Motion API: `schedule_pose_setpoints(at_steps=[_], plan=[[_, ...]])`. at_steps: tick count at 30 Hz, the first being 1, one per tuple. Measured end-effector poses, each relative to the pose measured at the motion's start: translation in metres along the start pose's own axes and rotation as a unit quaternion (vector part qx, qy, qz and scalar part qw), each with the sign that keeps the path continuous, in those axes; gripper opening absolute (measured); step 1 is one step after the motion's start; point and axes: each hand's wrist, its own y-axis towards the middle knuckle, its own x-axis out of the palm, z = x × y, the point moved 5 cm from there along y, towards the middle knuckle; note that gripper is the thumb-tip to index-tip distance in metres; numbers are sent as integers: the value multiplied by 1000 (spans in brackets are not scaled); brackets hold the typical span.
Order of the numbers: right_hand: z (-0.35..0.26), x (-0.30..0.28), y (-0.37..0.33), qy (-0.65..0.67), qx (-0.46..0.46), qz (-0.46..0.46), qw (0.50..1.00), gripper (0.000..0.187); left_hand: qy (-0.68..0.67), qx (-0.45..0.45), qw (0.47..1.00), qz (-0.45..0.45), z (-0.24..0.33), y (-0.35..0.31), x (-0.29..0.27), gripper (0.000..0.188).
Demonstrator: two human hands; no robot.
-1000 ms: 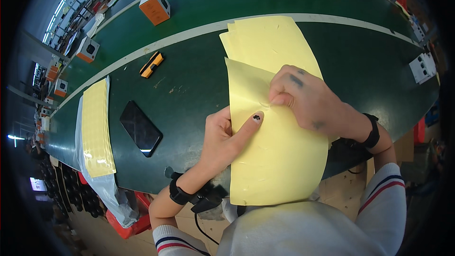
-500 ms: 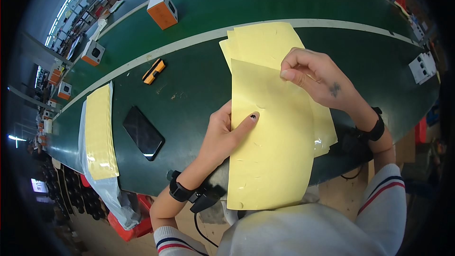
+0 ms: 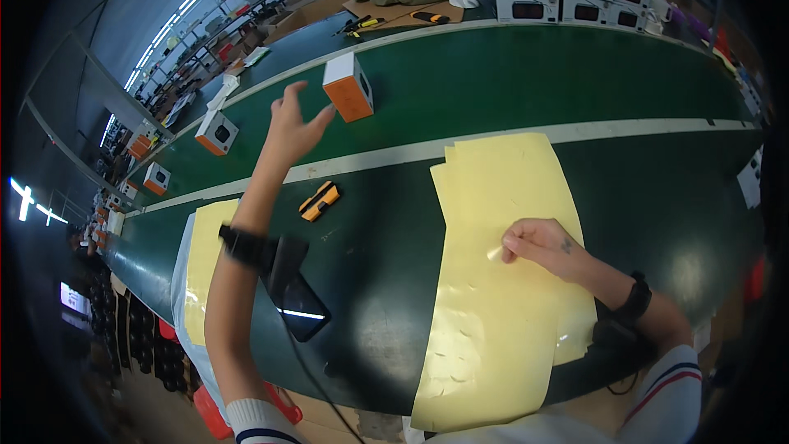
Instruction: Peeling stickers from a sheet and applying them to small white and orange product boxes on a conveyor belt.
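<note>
Since a moment ago your left hand (image 3: pixel 293 127) has left the yellow sheets (image 3: pixel 501 279) and spreads open toward the orange box (image 3: pixel 348 86), while your right hand (image 3: pixel 538 244) pinches a barely visible film corner on the green belt (image 3: pixel 526 74).

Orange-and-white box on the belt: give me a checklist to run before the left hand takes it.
1. Left hand open, fingers spread: ok.
2. Left hand touching the orange-and-white box: not ok, just short of it.
3. Box upright on the green belt: ok.
4. Space beside the box free: ok.
5. Right hand pinned on the yellow sheet: ok.
6. What the right fingers pinch: cannot tell.
</note>
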Motion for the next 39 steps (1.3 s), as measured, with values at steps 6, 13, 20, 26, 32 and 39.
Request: schedule_pose_setpoints(at_steps=[6,13,20,26,32,39], plan=[[14,-10,0,77,13,-5,997,24,127,-72,989,20,-9,72,81,80],[4,-10,-5,62,18,-16,998,23,38,-66,983,168,-7,67,118,62],[12,-14,5,258,-41,4,965,19,-100,130,983,78,52,-20,60,40],[-27,-49,-12,280,-149,164,934,18,-282,362,887,-51,118,-154,-9,41],[-76,7,-35,89,-194,55,975,12,-326,361,846,-218,144,-264,-3,49],[-87,51,-64,-83,-204,-18,975,1,-383,316,850,-175,160,-271,-2,53]])
